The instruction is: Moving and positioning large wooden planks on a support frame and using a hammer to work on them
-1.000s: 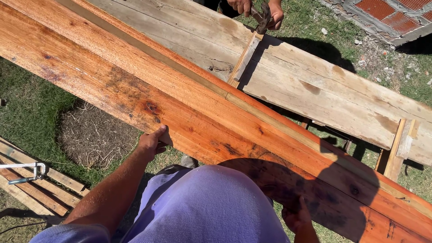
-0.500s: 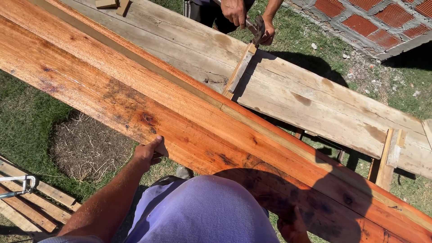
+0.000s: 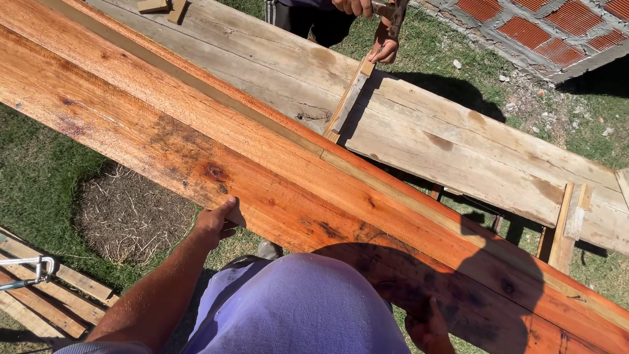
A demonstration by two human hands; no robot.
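A long reddish-orange wooden plank (image 3: 275, 164) runs diagonally from the upper left to the lower right. My left hand (image 3: 215, 224) grips its near lower edge, thumb on the top face. My right hand (image 3: 427, 326) holds the same edge further right, in shadow. My lilac shirt (image 3: 301, 305) fills the bottom centre. Beyond the plank lies a wide grey weathered board (image 3: 458, 151) with a thin wooden strip (image 3: 347, 101) across it. At the top, another person's hands (image 3: 386, 51) work with a metal tool on that strip.
Grass (image 3: 39, 170) with a patch of dry straw (image 3: 131, 216) lies below on the left. Several wooden slats (image 3: 46, 295) and a metal clamp (image 3: 29, 272) sit at the lower left. Red bricks (image 3: 544, 29) stand at the top right. A wooden leg (image 3: 557, 236) supports the grey board.
The view has shifted, so the plank and boards sit lower in frame. My left hand stays on the plank's edge. The other person's hands have moved up towards the top edge.
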